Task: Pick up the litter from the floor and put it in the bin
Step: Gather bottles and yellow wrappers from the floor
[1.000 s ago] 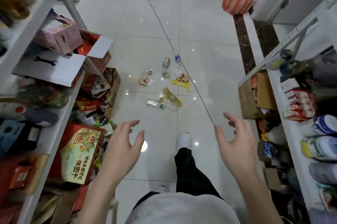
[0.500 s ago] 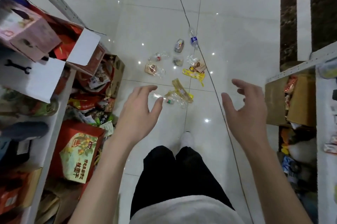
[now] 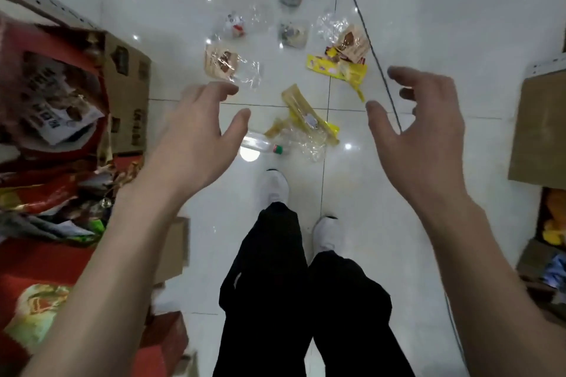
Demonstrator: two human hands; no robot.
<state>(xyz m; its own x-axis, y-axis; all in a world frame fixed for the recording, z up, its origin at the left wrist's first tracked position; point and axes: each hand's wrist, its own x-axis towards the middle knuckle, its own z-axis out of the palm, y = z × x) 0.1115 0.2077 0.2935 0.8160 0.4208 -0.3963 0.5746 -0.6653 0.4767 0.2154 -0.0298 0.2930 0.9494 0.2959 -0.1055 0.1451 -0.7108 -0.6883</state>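
The left hand and right hand are being held above the floor, fingers spread wide, gripping nothing. The clear bottle is lying just beneath the left thumb, and the yellow wrapper between both sets of fingers. The bottle's body is best encircled first. No bin is being shown.

floor: glossy white tile | left: cardboard box | right: shelf

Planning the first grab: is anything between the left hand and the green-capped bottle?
Nothing visible. The left hand hovers open over the bottle, which lies on the tile, a clear wrapper beside its cap.
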